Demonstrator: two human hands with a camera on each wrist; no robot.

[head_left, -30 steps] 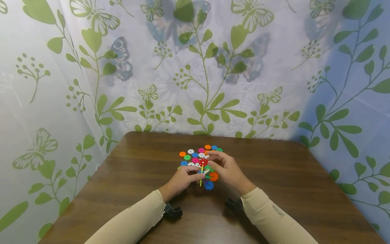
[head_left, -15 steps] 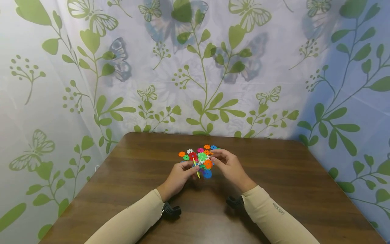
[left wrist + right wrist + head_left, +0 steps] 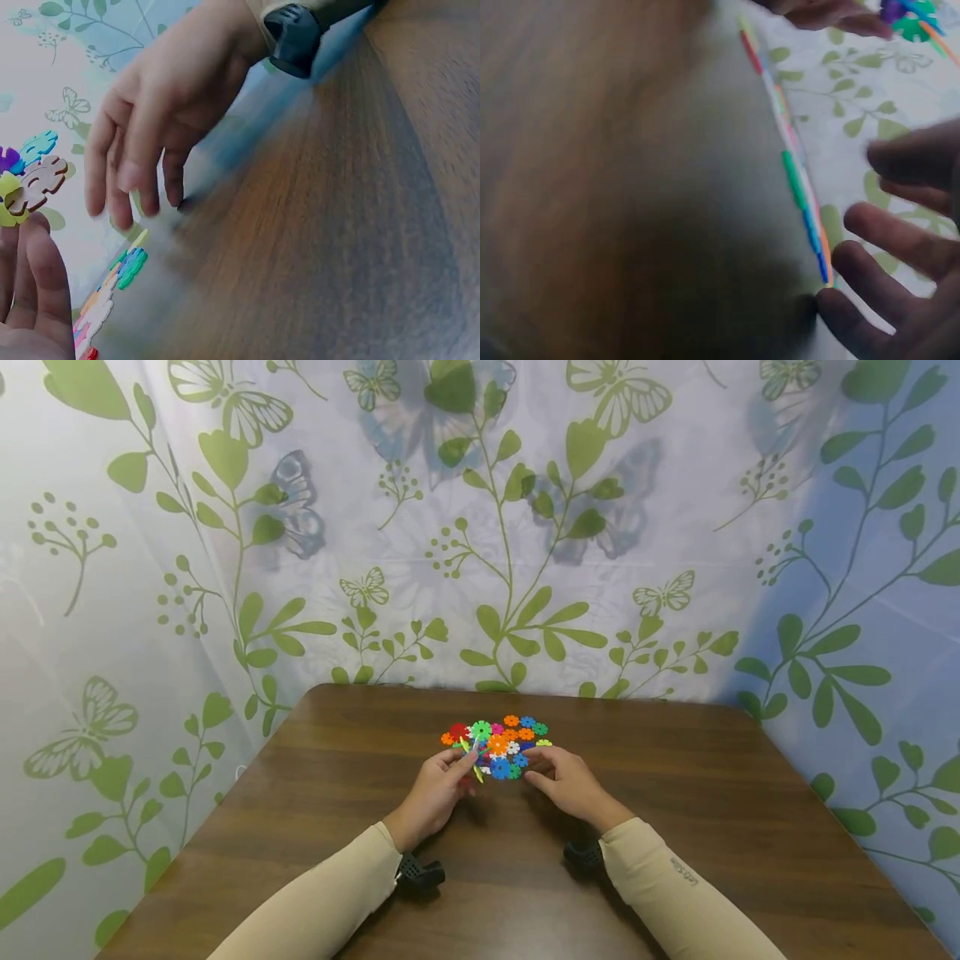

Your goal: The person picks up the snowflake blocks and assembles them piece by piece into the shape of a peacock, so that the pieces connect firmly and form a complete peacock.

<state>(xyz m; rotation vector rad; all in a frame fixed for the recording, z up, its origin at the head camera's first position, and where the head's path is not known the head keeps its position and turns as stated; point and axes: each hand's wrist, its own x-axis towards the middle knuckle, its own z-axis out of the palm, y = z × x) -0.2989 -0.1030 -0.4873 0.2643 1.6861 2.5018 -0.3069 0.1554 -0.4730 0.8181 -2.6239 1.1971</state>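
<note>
Several flower-shaped interlocking discs are joined into a cluster, with red, green, orange (image 3: 497, 744) and blue ones facing up. My left hand (image 3: 427, 789) pinches this cluster between thumb and fingers, above the table. In the left wrist view, yellow, pale (image 3: 39, 182), cyan and purple discs rise over that hand's fingertips. My right hand (image 3: 577, 789) holds nothing; its fingers are spread and slightly bent, low at the right side of the loose discs. The right wrist view shows the right hand's fingers (image 3: 889, 232) apart, with the cluster (image 3: 913, 28) away at the top corner.
Loose flower-shaped discs in orange (image 3: 512, 721), blue, green, white and pink lie flat on the brown wooden table (image 3: 675, 777), behind and between the hands. A patterned curtain (image 3: 480, 527) hangs behind the table. Dark straps with housings (image 3: 420, 874) sit on both wrists.
My left hand has turned the cluster and carried it slightly left and away from me. My right hand has drawn off the cluster and moved a little right and down toward the loose discs.
</note>
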